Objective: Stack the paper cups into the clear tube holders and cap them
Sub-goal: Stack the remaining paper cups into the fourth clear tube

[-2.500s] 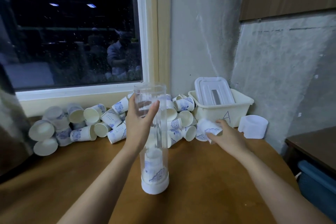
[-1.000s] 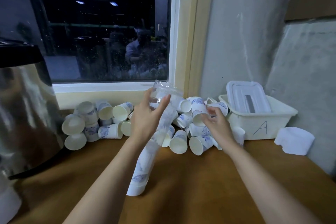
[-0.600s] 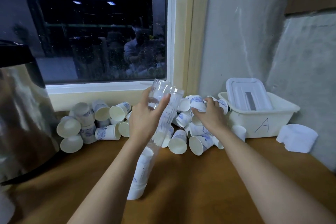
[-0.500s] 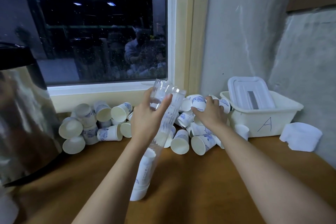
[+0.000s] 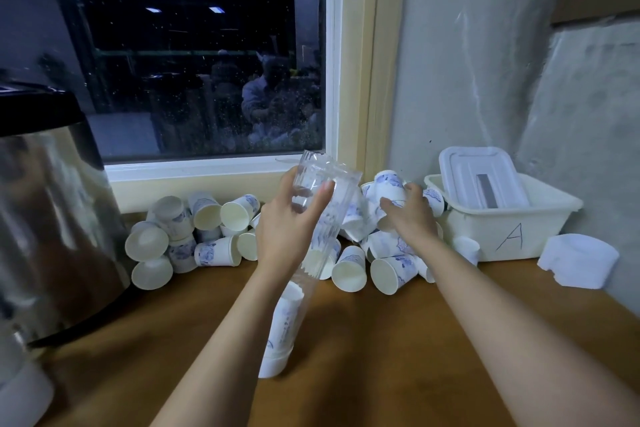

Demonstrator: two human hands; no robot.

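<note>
Now left hand (image 5: 287, 224) grips one tilted tube (image 5: 341, 204); right hand (image 5: 410, 218) clasps one cup (image 5: 389, 182).

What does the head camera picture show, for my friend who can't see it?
A person's left hand grips a tilted clear tube holder, which has a few paper cups nested at its bottom and its white base on a wooden table. The right hand reaches into a pile of loose cups below the window. A white tub marked A sits to the right.

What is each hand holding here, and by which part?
Left hand grips the tilted clear tube near its upper end. Right hand is on the cup pile; a grip cannot be told.
</note>
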